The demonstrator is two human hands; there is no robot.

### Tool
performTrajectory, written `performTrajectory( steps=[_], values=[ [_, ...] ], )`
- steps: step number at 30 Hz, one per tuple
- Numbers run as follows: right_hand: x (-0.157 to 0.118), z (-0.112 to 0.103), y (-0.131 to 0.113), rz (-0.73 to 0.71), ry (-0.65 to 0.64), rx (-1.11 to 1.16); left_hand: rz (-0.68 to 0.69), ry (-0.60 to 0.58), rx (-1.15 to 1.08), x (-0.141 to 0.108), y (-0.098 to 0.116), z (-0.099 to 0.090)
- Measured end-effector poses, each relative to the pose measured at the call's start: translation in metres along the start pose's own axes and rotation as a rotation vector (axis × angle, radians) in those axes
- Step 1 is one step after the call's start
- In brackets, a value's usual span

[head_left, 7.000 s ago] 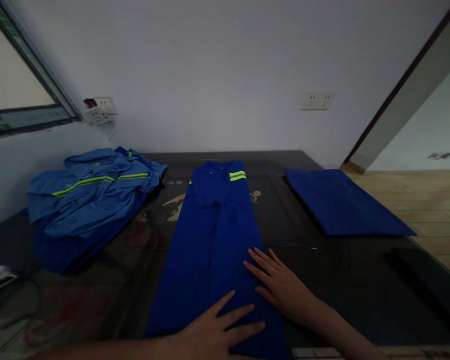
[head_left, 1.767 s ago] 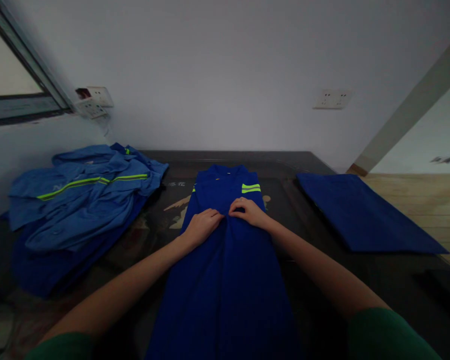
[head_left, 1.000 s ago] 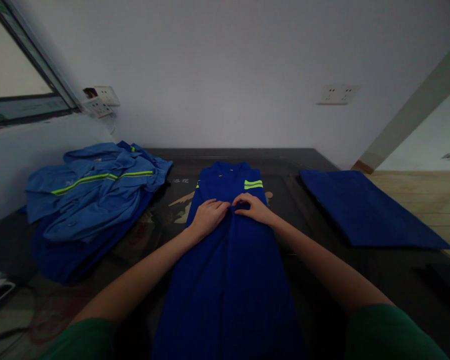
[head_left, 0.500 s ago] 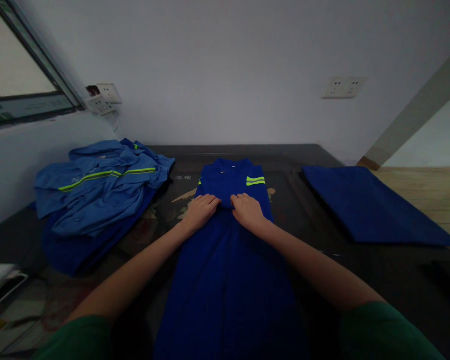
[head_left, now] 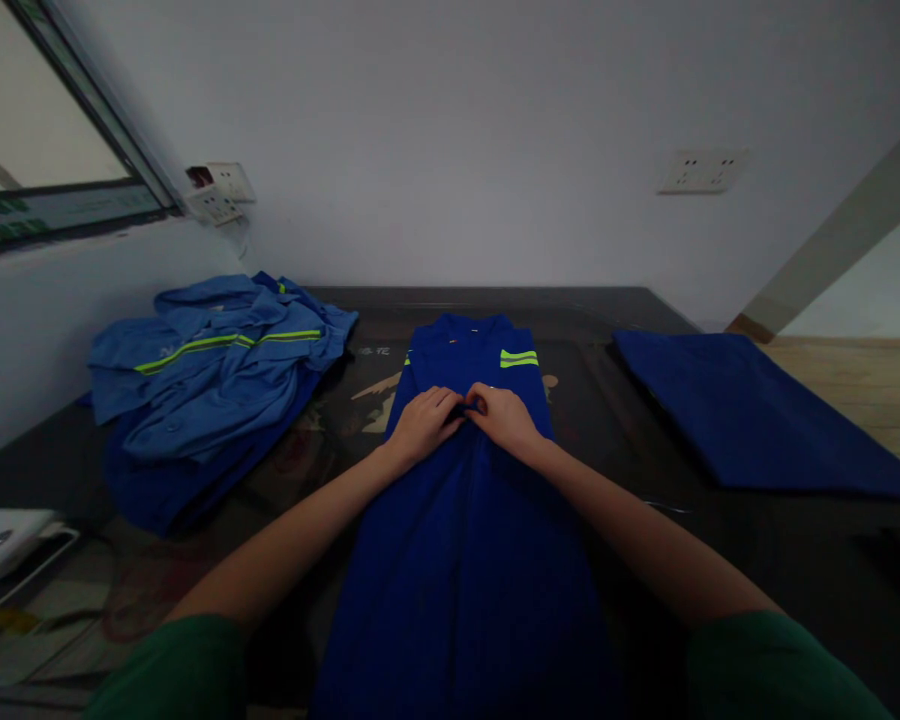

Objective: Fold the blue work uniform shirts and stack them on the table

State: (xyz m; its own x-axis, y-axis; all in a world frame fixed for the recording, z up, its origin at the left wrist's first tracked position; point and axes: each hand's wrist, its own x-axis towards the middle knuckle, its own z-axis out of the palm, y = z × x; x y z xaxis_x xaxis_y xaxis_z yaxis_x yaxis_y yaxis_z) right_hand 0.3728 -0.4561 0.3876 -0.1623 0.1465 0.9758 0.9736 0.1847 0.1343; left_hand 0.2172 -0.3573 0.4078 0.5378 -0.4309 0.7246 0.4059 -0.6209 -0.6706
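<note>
A dark blue garment (head_left: 465, 560) with yellow-green reflective strips lies lengthwise on the dark table (head_left: 592, 400), its collar toward the wall. My left hand (head_left: 429, 420) pinches the fabric near the garment's centre line, below the chest. Right beside it, my right hand (head_left: 499, 412) grips the same spot with thumb and fingers curled together. The fingertips of both hands nearly meet over a small bunch of blue cloth.
A heap of lighter blue clothing (head_left: 225, 350) with a reflective stripe lies at the left. Folded dark blue cloth (head_left: 750, 410) rests at the right. A white device (head_left: 7, 540) sits at the left edge. Sockets (head_left: 703, 171) are on the wall.
Both hands have come closer together at the garment's middle, where their fingertips were apart before. The camera view has shifted slightly.
</note>
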Motion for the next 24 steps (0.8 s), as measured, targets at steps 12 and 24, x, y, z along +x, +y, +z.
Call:
performTrajectory(
  steps=[12, 24],
  values=[
    [0.011, -0.009, 0.043, -0.276, -0.103, 0.266, -0.208, -0.020, -0.211, 0.005, 0.005, 0.008],
    [0.028, -0.009, 0.053, -0.329, -0.196, 0.313, -0.204, -0.185, 0.062, 0.017, 0.017, -0.001]
  ],
)
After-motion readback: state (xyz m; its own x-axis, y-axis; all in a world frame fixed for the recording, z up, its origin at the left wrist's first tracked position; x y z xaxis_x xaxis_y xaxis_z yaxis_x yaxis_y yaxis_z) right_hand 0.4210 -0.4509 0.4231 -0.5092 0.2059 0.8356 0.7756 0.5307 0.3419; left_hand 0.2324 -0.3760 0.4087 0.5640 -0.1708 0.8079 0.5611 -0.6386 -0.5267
